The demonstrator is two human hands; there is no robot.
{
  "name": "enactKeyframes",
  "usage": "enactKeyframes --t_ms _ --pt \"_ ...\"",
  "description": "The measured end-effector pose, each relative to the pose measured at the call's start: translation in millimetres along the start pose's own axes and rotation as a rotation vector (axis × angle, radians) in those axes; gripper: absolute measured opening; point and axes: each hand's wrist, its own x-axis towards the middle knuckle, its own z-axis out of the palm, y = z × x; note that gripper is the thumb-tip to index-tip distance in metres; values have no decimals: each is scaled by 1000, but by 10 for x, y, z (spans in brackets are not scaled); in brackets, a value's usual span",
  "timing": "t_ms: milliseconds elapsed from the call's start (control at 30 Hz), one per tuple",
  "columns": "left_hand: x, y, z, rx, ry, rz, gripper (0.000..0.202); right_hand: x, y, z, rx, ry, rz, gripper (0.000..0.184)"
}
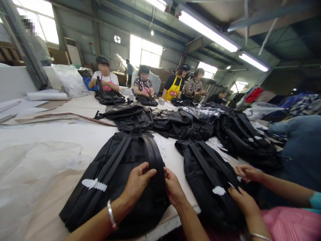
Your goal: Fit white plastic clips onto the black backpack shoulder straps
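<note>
A black backpack [120, 187] lies on the table in front of me with its two shoulder straps facing up. My left hand [139, 182] pinches the inner edge of the right-hand shoulder strap [154, 157] between thumb and fingers. On the strap's outer edge, the fingers of my right hand [173, 189] are closed as well, and the strap arches up between both hands. Around the left-hand strap sits a white paper or foam piece [94, 184] with a toothed edge. No such white piece shows on the strap I hold.
To my right, a co-worker's hands [243, 197] work on another black backpack [200, 167] with a white piece on its strap. More black backpacks [173, 122] lie across the table. Clear plastic sheeting [37, 174] covers the left side. Several people sit or stand opposite.
</note>
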Motion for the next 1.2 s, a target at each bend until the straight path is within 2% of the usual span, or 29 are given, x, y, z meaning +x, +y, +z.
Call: enactKeyframes --t_ms 133,233,333,400,533,667,800,1000,1200 --pt "2 4 -21 46 0 -69 29 7 42 14 -216 3 -27 31" --pt "-19 5 -12 -7 36 -138 39 13 51 0 -396 -20 -85 21" --pt "-23 82 -31 -40 66 -148 48 52 47 -40 -563 -28 -115 16" --pt "-3 176 -72 -40 73 -121 46 99 50 -79 -651 17 -118 13" --pt "87 390 -182 -42 96 -11 37 197 105 -183 -783 206 -83 6" --pt "136 452 -236 -76 67 129 31 251 187 -253 -694 269 -57 12" --pt "79 297 -209 -92 29 113 33 267 198 -235 -662 313 -46 20" --pt "-17 7 -96 -43 71 132 33 266 202 -190 -570 325 -11 29" --pt "-211 -412 20 -81 65 1 46 231 195 -209 -374 265 67 30"
